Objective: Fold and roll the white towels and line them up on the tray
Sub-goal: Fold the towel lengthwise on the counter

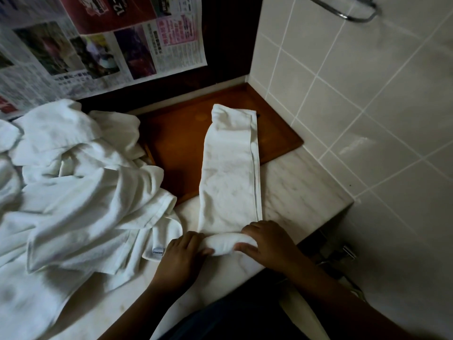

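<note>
From the head view, a folded towel (pixel 230 173) lies as one long narrow white strip, running away from the person. Its near part rests on the pale marble counter (pixel 294 182). Its far part crosses the front rim of the wooden tray (pixel 181 138) and lies on the tray's floor, ending short of the back rim. The near end of the strip is wound into a short, thick roll (pixel 226 244) lying crosswise close to the counter's front edge.

Both hands are on that roll. The left hand (pixel 182 256) grips its left end, fingers curled over the top and the thumb tucked against the cloth. The right hand (pixel 267 244) grips its right end, fingers wrapped over the far side and the thumb pressed along the near side.

The tray is brown with a low raised rim, and it sits in the corner where the counter meets the tiled wall (pixel 367 94). What lies in it is the far stretch of the towel strip. At its left side is the edge of a loose pile of towels (pixel 81 173) that spills over the rim there. That pile is crumpled and white and covers the left part of the counter. A small label (pixel 158 251) shows on one hem just beside the left hand.

Sheets of newspaper (pixel 98 45) cover the dark surface behind the pile. A chrome towel rail (pixel 355 11) is fixed high on the tiled wall.
</note>
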Demonstrator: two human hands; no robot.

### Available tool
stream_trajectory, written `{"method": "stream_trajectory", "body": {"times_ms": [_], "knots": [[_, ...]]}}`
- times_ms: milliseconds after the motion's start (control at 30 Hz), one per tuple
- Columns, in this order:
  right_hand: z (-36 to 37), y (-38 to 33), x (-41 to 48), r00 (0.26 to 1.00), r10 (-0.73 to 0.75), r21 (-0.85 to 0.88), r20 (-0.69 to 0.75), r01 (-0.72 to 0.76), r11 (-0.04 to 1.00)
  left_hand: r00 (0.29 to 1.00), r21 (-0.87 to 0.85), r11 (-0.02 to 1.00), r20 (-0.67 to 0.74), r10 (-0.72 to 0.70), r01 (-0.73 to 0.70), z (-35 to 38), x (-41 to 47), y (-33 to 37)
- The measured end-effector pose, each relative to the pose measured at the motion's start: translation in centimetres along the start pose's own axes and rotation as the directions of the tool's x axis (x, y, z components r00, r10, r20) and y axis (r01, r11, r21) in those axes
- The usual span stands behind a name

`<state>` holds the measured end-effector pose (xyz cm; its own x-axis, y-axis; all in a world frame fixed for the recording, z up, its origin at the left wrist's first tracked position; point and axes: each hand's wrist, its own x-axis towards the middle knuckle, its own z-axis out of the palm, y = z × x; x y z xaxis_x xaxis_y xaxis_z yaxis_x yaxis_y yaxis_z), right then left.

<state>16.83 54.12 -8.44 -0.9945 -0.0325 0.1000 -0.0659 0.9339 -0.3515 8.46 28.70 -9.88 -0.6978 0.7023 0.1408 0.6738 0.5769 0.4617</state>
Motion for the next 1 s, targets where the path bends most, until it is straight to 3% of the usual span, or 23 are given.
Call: {"method": "stream_trajectory", "body": {"times_ms": [267,400,467,600,667,767,867,1000], "knots": [[0.2,-0.5,0.6,0.99,0.13,0.035,-0.05,-0.129,0.991,0.963,-0.109,0.956,0.036,-0.269,0.271,-1.0,1.9,1.6],[0.3,-0.4,1.0,0.983,0.173,-0.002,-0.056,-0.173,0.985,0.934,-0.022,0.936,0.082,-0.349,0.352,-1.5,2.7,2.1],[0.6,-0.4,1.2,0.979,0.189,-0.022,-0.076,-0.191,0.981,0.953,0.023,0.953,0.032,-0.302,0.302,-1.3,2.6,2.0],[1.1,-0.2,1.5,0.969,0.203,-0.059,-0.137,-0.213,0.975,1.0,0.095,0.995,-0.006,0.003,-0.002,0.0,0.9,0.9],[1.3,-0.2,1.5,0.953,0.25,-0.037,-0.173,-0.26,0.965,0.997,0.139,0.987,-0.006,0.08,-0.078,0.6,0.0,0.2],[1.4,-0.8,1.4,0.91,0.356,0.003,-0.212,-0.364,0.932,0.997,0.185,0.98,0.033,0.07,-0.075,1.0,-0.5,-0.7],[1.3,-1.3,0.9,0.884,0.441,0.006,-0.157,-0.446,0.895,0.996,0.187,0.981,0.082,0.036,-0.051,0.7,0.1,-0.5],[1.9,-2.7,-0.1,0.894,0.377,-0.183,-0.242,-0.423,0.887,0.997,0.119,0.993,0.068,-0.018,0.01,-0.3,1.1,0.4]]}}
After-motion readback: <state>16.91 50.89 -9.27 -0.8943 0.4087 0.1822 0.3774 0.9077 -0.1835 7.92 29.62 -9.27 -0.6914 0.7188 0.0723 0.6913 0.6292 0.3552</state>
